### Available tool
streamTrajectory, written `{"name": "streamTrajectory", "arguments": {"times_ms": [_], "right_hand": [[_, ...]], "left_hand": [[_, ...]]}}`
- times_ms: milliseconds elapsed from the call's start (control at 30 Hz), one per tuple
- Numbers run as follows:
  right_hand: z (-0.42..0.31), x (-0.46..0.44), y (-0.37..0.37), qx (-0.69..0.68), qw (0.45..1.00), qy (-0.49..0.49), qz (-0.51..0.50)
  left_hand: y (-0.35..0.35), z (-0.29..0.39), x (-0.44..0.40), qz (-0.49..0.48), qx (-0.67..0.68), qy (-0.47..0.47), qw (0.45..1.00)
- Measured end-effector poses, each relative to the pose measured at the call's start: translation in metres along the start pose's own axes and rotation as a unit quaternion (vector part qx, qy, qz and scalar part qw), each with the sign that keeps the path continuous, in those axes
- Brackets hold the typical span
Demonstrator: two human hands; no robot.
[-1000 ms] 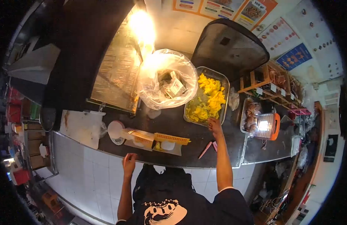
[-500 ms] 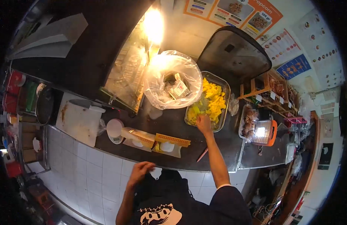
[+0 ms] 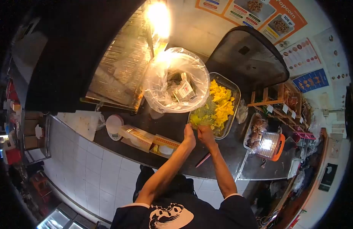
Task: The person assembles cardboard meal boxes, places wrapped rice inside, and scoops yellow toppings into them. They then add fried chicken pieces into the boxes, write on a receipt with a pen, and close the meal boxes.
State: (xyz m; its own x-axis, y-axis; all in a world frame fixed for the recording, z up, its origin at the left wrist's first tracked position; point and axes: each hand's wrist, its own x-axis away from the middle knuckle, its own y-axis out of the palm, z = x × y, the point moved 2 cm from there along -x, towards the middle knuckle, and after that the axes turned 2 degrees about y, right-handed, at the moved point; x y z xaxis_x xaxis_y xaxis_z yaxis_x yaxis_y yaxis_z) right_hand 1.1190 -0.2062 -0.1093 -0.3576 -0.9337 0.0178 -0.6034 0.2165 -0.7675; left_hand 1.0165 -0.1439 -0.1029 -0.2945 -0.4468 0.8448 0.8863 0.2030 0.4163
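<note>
Now both hands (image 3: 189,134) (image 3: 205,134), earlier apart, adjoin at the tray (image 3: 236,108).

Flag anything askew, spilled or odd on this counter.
Slim pink utensil lies loose and slanted near the front edge of the counter, maybe easily knocked off. Lit orange lamp crowds the container of brown food, an odd pairing; whether they touch, I can't tell. No clear spill visible.

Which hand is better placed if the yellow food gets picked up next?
Probably the right hand: it is at the near edge of the tray, closer to the main heap of yellow food. The left hand is beside it, farther left.
</note>
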Motion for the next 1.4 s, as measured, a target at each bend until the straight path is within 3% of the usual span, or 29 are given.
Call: {"name": "streamTrajectory", "arguments": {"times_ms": [33, 100, 167, 233, 300, 400, 467, 533, 567, 633, 700, 733, 800, 867, 933, 1000, 1067, 1133, 1233, 1267, 1333, 1400], "right_hand": [[0.005, 0.001, 0.006, -0.003, 0.999, -0.031, -0.022], [0.013, -0.003, 0.008, -0.010, 0.997, -0.060, -0.046], [0.018, -0.010, 0.005, -0.085, 0.980, -0.048, -0.172], [0.021, -0.022, -0.011, -0.089, 0.977, -0.054, -0.186], [0.040, -0.029, -0.017, -0.095, 0.973, -0.061, -0.202], [0.069, -0.035, -0.026, -0.143, 0.959, 0.015, -0.245], [0.076, -0.029, -0.030, -0.358, 0.862, 0.219, -0.284], [0.076, -0.023, -0.031, -0.418, 0.831, 0.266, -0.253], [0.078, -0.019, -0.030, -0.475, 0.794, 0.308, -0.222], [0.098, -0.007, -0.026, -0.488, 0.797, 0.305, -0.184], [0.104, 0.002, -0.034, -0.487, 0.805, 0.330, -0.081], [0.088, 0.008, -0.056, -0.469, 0.819, 0.322, -0.069], [0.055, 0.015, -0.096, -0.431, 0.858, 0.275, -0.056], [-0.006, 0.028, -0.131, -0.434, 0.873, 0.222, -0.029], [-0.037, 0.053, -0.150, -0.377, 0.906, 0.190, -0.034], [-0.094, 0.080, -0.142, -0.402, 0.879, 0.252, -0.051], [-0.131, 0.099, -0.115, -0.433, 0.841, 0.283, -0.156], [-0.170, 0.114, -0.059, -0.445, 0.825, 0.298, -0.177], [-0.223, 0.120, 0.033, -0.593, 0.694, 0.337, -0.231], [-0.238, 0.116, 0.057, -0.619, 0.662, 0.325, -0.269], [-0.252, 0.112, 0.110, -0.651, 0.640, 0.313, -0.261], [-0.264, 0.104, 0.149, -0.629, 0.659, 0.344, -0.227]], "left_hand": [[0.006, -0.002, -0.003, -0.025, 0.010, 0.077, 0.997], [0.020, 0.007, 0.012, -0.012, 0.006, 0.083, 0.996], [0.015, 0.003, 0.013, -0.002, -0.006, 0.083, 0.997], [0.004, -0.008, -0.012, -0.048, -0.044, 0.097, 0.993], [0.012, -0.003, -0.001, -0.027, -0.049, 0.082, 0.995], [0.017, 0.000, 0.004, 0.012, -0.058, 0.064, 0.996], [0.009, -0.009, -0.009, 0.027, -0.069, 0.060, 0.995], [-0.012, -0.032, -0.044, -0.058, -0.045, 0.076, 0.994], [-0.007, -0.027, -0.032, -0.061, -0.046, 0.077, 0.994], [0.015, -0.002, 0.027, -0.122, -0.112, 0.051, 0.985], [0.015, 0.024, 0.094, -0.232, -0.260, 0.114, 0.930], [-0.001, 0.042, 0.115, -0.371, -0.373, 0.181, 0.831], [-0.046, 0.068, 0.158, -0.458, -0.397, 0.016, 0.795], [-0.105, 0.109, 0.181, -0.393, -0.540, 0.019, 0.744], [-0.195, 0.128, 0.160, -0.169, -0.588, 0.097, 0.785], [-0.243, 0.170, 0.157, 0.081, -0.656, 0.220, 0.717], [-0.279, 0.188, 0.126, 0.184, -0.567, 0.421, 0.683], [-0.296, 0.215, 0.086, 0.147, -0.572, 0.560, 0.580], [-0.293, 0.235, 0.047, 0.116, -0.571, 0.597, 0.552], [-0.296, 0.237, 0.041, 0.116, -0.564, 0.598, 0.558], [-0.310, 0.240, 0.026, 0.123, -0.621, 0.492, 0.598], [-0.331, 0.240, 0.009, 0.116, -0.618, 0.482, 0.610]]}}
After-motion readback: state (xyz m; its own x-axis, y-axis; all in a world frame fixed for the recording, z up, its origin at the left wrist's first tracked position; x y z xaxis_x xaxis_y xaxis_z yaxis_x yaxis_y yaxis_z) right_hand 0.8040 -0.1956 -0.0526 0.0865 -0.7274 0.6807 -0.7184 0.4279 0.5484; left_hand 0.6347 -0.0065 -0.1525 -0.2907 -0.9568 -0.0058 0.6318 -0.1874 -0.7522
